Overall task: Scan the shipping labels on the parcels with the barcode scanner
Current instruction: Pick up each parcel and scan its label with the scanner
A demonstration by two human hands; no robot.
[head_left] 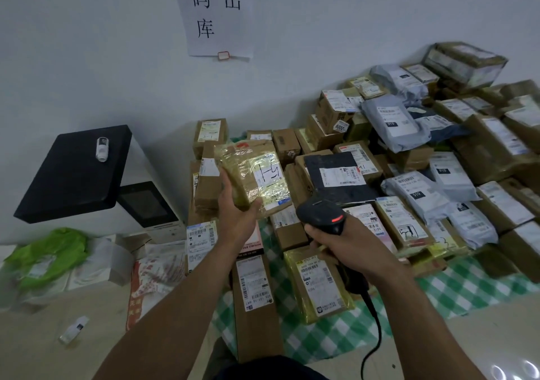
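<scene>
My left hand (233,207) grips a small parcel wrapped in clear yellowish tape (251,175) from below and holds it up tilted, its white shipping label (267,179) facing me. My right hand (340,242) grips a black barcode scanner (320,216) by its handle, a red light glowing on its head. The scanner's head points up toward the held parcel and sits just to its lower right. A black cable (372,327) hangs down from the scanner. Several more labelled parcels (403,218) lie on a green checked cloth (330,338).
A big heap of cardboard boxes and grey mailer bags (397,122) fills the right side against the wall. A black-and-white machine (79,175) with a small bottle on top stands at left. A green bag (49,254) and packaging lie on the floor below it.
</scene>
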